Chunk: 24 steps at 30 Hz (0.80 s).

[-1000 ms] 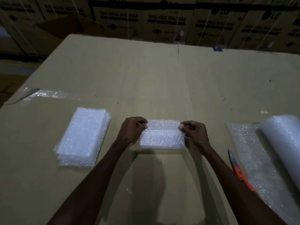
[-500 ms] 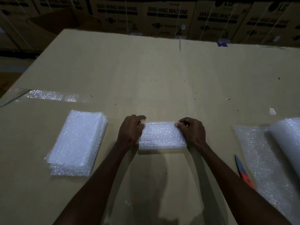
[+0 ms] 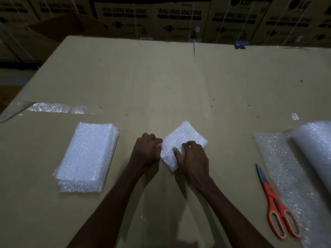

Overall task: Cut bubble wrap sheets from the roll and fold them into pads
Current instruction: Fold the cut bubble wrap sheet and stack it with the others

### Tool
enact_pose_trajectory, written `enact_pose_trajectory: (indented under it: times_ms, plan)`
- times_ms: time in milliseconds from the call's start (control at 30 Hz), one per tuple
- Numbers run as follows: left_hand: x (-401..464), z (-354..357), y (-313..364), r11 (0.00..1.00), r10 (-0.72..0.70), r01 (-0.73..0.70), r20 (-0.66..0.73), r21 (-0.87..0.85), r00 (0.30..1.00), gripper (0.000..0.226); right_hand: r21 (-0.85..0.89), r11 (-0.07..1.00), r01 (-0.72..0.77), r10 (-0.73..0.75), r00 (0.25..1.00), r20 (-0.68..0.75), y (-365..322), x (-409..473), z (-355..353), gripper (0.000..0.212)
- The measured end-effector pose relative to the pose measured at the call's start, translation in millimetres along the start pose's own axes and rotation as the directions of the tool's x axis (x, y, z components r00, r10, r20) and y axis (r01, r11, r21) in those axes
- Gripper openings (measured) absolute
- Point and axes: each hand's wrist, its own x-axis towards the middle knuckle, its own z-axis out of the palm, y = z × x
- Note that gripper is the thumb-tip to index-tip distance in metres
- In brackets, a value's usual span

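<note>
A person's left hand point(image 3: 147, 149) pinches the near-left edge of a folded bubble wrap pad point(image 3: 182, 140) on the tabletop point(image 3: 161, 83) while the right hand point(image 3: 192, 157) clamps its corner, apparently squaring it for the finished stack point(image 3: 87, 156) left of the grip.

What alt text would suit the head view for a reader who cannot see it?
Both hands, left hand and right hand, grip a folded bubble wrap pad on a cardboard surface. A stack of finished pads lies left; orange scissors and the bubble wrap roll lie right.
</note>
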Motion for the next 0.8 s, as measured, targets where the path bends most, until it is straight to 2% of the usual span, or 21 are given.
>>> enact_pose_trajectory:
  times_ms: [100,233,333,500,567,633,700,733,800]
  plan:
    - [-25,4,13,0.998,0.067,-0.067,-0.103,0.001,0.992,0.022,-0.015,0.999,0.046,-0.045,0.997,0.061,11,-1,6,0.054]
    - [-40,6,35,1.0,0.021,-0.022,-0.11,-0.009,0.994,0.023,-0.062,0.986,0.156,-0.135,0.956,0.259,26,-3,4,0.069]
    - [-37,13,42,1.0,-0.019,0.018,-0.15,-0.007,0.989,0.034,-0.058,0.978,0.201,-0.175,0.938,0.3,37,-5,2,0.07]
    - [-20,35,40,0.993,-0.012,0.019,-0.063,0.118,0.998,0.047,-0.022,0.979,0.201,-0.174,0.889,0.423,38,-3,-7,0.076]
    - [-17,38,38,0.991,-0.029,0.029,-0.003,0.134,1.0,0.048,0.019,0.982,0.189,-0.182,0.909,0.376,39,-2,-12,0.073]
    - [-16,39,37,0.988,-0.047,0.043,0.024,0.151,0.999,0.051,0.084,0.989,0.122,-0.133,0.98,0.145,42,-2,-17,0.059]
    - [-16,39,37,0.984,-0.049,0.046,0.014,0.173,0.999,0.051,0.168,0.985,-0.039,0.048,0.998,-0.051,41,2,-22,0.042]
    - [-17,40,37,0.983,-0.047,0.046,0.004,0.176,0.999,0.051,0.195,0.971,-0.142,0.156,0.986,-0.056,39,5,-25,0.039]
    - [-18,41,38,0.984,-0.05,0.05,-0.003,0.171,0.999,0.053,0.168,0.936,-0.311,0.308,0.95,0.043,36,14,-27,0.044]
